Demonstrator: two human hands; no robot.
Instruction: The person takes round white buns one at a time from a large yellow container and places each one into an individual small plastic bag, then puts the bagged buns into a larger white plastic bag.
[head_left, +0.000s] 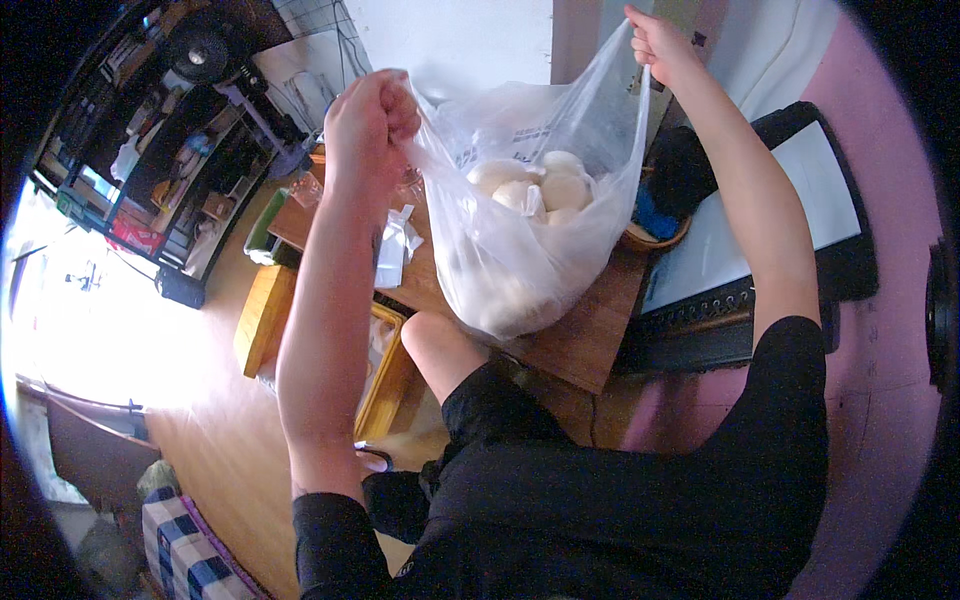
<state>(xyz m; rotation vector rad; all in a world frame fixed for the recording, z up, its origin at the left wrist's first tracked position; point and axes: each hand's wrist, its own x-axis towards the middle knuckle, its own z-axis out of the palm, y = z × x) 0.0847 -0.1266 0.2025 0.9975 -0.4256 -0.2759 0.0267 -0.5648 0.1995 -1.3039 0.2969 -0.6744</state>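
A translucent white plastic bag (525, 255) hangs stretched wide between my two raised hands. My left hand (375, 112) is closed in a fist on the bag's left handle. The right handle is pinched and pulled up by my right hand (654, 41), near the top of the view. Inside the bag lie several pale, rounded items (562, 189), perhaps buns, showing through its mouth. The bag bears some printed writing. Its bottom is over a brown wooden table (577, 345); whether it rests there cannot be told.
White packaging (391, 247) lies on the table left of the bag. At the right are a basket (660, 232) and a black-framed object (757, 217) with a pale panel. Shelves (180, 172) and a fan (199, 54) stand at the left. A yellow wooden frame (382, 390) is below the table.
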